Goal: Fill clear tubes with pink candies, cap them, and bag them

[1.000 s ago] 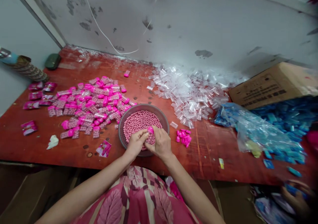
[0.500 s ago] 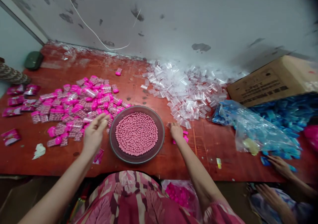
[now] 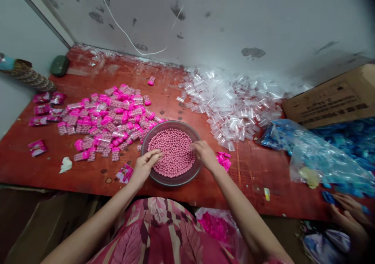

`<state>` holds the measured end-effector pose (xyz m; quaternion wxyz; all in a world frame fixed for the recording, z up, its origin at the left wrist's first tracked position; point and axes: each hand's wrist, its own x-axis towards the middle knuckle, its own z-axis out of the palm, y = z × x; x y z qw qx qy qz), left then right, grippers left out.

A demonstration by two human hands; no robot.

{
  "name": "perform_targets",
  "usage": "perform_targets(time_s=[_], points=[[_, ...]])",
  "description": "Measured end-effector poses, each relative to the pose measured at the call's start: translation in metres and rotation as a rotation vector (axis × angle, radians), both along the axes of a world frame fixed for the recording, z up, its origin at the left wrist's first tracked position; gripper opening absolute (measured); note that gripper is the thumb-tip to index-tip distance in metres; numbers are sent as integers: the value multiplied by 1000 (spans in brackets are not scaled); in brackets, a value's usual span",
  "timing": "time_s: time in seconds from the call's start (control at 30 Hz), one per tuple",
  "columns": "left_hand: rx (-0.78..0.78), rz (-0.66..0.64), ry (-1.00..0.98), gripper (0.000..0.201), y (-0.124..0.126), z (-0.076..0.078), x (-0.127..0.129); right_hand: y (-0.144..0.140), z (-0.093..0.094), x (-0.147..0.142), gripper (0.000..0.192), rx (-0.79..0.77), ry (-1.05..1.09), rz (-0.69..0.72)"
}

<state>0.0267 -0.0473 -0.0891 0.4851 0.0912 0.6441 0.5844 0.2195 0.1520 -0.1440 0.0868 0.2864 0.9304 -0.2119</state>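
Observation:
A grey bowl full of small pink balls stands on the red table in front of me. My left hand rests at the bowl's left rim, its fingertips on the balls. At the bowl's right rim my right hand has its fingers curled; whether it holds anything is hidden. A few loose pink caps lie just right of it. Left of the bowl spreads a heap of pink-capped filled tubes. Behind and to the right is a heap of empty clear tubes.
A cardboard box and a plastic bag of blue pieces fill the right side. Another person's hands work at the lower right. Pink sachets lie far left, a green object in the back corner.
Both hands were together over the bowl, then spread apart, left toward the filled tubes and right toward the pink caps. Now both are back at the bowl's rims.

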Motion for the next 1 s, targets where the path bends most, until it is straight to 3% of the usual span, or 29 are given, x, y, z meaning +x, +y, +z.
perform_targets(time_s=[0.1,0.27,0.4,0.6,0.77,0.9,1.0], points=[[-2,-7,3,40,-15,-2,-5,-35,-11,-39,21,-90,-36,133],[-16,42,20,39,-42,-1,-17,-93,-45,-85,15,-256,5,127],[-24,31,96,36,-58,-6,-29,-115,-54,-98,14,-425,119,28],[-56,-240,400,39,-47,-17,-33,-109,-26,-87,18,-694,396,-185],[-3,-333,305,39,-13,-21,-18,-109,5,-76,25,-836,568,-278],[44,-353,162,35,5,-23,-7,-100,23,-62,37,-810,645,-329],[71,-390,78,36,12,-22,-4,-85,40,-51,47,-655,666,-222]])
